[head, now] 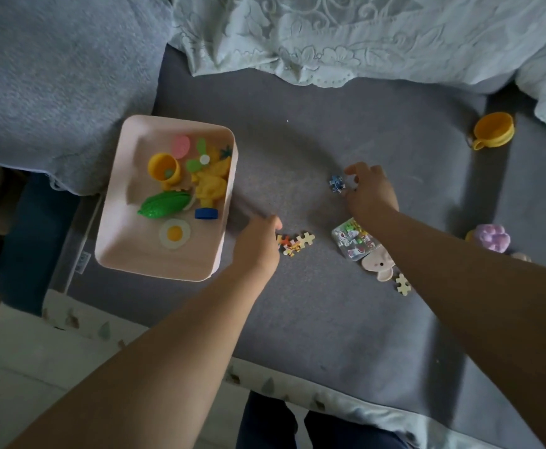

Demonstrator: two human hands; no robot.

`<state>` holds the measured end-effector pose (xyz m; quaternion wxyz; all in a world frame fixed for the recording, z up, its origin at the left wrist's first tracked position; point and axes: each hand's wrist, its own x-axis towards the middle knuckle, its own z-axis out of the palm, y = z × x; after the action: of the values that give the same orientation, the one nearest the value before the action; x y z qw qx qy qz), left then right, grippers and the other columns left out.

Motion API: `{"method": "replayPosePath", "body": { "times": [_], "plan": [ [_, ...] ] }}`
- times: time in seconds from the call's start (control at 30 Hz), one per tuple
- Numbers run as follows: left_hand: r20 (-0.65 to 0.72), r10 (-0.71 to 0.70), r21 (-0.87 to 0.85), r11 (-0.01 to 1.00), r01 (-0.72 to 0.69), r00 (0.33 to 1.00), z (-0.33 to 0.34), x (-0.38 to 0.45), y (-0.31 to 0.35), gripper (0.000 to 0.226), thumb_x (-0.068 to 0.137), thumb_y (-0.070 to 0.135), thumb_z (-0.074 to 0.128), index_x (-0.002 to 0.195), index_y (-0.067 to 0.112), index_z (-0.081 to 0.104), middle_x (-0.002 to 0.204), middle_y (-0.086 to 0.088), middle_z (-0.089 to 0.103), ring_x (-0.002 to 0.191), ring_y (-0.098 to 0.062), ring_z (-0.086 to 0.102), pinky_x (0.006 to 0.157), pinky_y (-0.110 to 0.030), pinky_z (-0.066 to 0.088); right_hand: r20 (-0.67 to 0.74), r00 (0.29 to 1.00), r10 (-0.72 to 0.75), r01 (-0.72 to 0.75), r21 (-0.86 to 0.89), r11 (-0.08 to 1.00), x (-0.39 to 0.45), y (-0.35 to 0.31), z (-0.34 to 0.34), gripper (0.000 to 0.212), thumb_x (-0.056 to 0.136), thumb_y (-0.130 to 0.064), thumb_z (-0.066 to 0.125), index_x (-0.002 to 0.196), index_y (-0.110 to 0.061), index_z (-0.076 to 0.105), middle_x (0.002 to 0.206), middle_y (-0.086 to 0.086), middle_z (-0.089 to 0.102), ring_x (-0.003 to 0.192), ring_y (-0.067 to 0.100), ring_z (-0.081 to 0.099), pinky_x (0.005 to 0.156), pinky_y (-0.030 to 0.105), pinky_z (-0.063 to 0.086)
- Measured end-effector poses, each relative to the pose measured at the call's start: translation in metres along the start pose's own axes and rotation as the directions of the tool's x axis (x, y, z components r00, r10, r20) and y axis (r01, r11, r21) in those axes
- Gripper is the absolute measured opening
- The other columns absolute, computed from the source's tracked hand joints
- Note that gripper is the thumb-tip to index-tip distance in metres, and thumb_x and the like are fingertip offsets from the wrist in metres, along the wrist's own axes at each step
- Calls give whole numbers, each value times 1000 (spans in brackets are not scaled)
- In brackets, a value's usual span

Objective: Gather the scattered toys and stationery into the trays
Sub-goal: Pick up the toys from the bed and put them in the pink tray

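Note:
A pink tray (125, 251) sits at the left of the grey bed surface. Inside it lie a yellow cup (163, 168), a green toy vegetable (164, 204), a fried-egg toy (174, 233), a blue cap (206, 213) and yellow toy pieces. My left hand (258, 241) rests just right of the tray, fingers curled over a small cluster of puzzle pieces (296, 243). My right hand (370, 191) reaches farther out, fingertips around a blue puzzle piece (337, 183). A clear packet of stickers (354, 239) and a pink animal-shaped toy (378, 264) lie under my right forearm.
A yellow toy cup (493, 130) lies at the far right by a lace-patterned quilt (362, 34). A purple toy (492, 237) sits at the right edge. A single cream puzzle piece (403, 284) lies near the pink animal toy. A blue blanket (54, 76) covers the left.

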<state>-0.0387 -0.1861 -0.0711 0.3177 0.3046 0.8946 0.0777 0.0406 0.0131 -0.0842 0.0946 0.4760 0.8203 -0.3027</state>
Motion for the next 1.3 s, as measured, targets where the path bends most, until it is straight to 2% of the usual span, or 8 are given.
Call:
{"method": "replayPosePath", "body": {
  "times": [0.3, 0.6, 0.73, 0.87, 0.97, 1.03, 1.17, 1.3],
  "plan": [
    [-37, 28, 95, 995, -24, 999, 9, 9, 4, 18, 89, 8, 65, 99, 18, 54, 97, -4, 56, 77, -15, 58, 62, -23, 46, 12, 1000, -1, 0, 8, 1000, 12, -7, 11, 27, 89, -19, 64, 115, -20, 57, 123, 9, 45, 98, 26, 58, 82, 35, 52],
    [49, 38, 23, 999, -39, 998, 0, 10, 0, 12, 86, 15, 70, 87, 12, 58, 82, -2, 63, 74, -17, 58, 57, -25, 35, 119, 989, 87, -83, -37, 996, 8, -19, 11, 20, 88, -10, 66, 102, -22, 61, 109, 6, 63, 99, 25, 61, 78, 33, 50],
    [-20, 36, -22, 999, -36, 999, -17, 5, -6, 11, 90, 20, 65, 92, 10, 61, 86, 0, 66, 75, -15, 58, 59, -24, 40, 182, 982, 54, -53, -10, 999, -4, -34, 10, 24, 90, -8, 61, 112, -19, 59, 111, 6, 65, 98, 24, 62, 75, 30, 50],
    [-124, -31, -78, 997, 21, 992, -43, -1, -18, 16, 96, 25, 54, 91, 10, 56, 83, -5, 65, 77, -22, 61, 60, -34, 43, 267, 963, -16, -7, 86, 996, -15, -72, 7, 22, 91, -10, 59, 110, -17, 68, 111, 5, 68, 97, 22, 62, 75, 27, 46],
    [-221, -115, -130, 988, 87, 969, -68, -8, -33, 21, 99, 27, 48, 94, 8, 57, 86, -7, 65, 81, -26, 61, 59, -31, 33, 234, 965, -119, 69, 212, 975, -25, -113, 7, 14, 91, -20, 61, 102, -18, 68, 98, 3, 70, 88, 18, 63, 67, 24, 45],
    [-296, -186, -158, 977, 143, 937, -85, -12, -50, 22, 100, 28, 45, 99, 9, 56, 89, -9, 66, 84, -28, 62, 63, -32, 38, 217, 958, -189, 123, 286, 950, -32, -143, 7, 8, 91, -22, 62, 95, -19, 68, 89, 2, 70, 83, 18, 65, 59, 21, 44],
    [-306, -282, -239, 947, 213, 909, -103, -14, -84, 28, 97, 30, 53, 118, 11, 49, 106, -10, 66, 98, -31, 63, 79, -36, 47, 196, 948, -253, 178, 334, 926, -36, -184, 10, 14, 90, -16, 61, 100, -22, 69, 95, -3, 69, 85, 15, 64, 69, 24, 49],
    [-315, -230, -183, 967, 179, 921, -104, -21, -95, 43, 94, 28, 57, 130, 14, 40, 111, -8, 65, 97, -30, 65, 78, -39, 50, 162, 966, -203, 155, 269, 951, -39, -177, 15, 22, 94, -12, 54, 111, -20, 65, 99, -1, 65, 78, 15, 59, 61, 24, 49]
  ]
}}
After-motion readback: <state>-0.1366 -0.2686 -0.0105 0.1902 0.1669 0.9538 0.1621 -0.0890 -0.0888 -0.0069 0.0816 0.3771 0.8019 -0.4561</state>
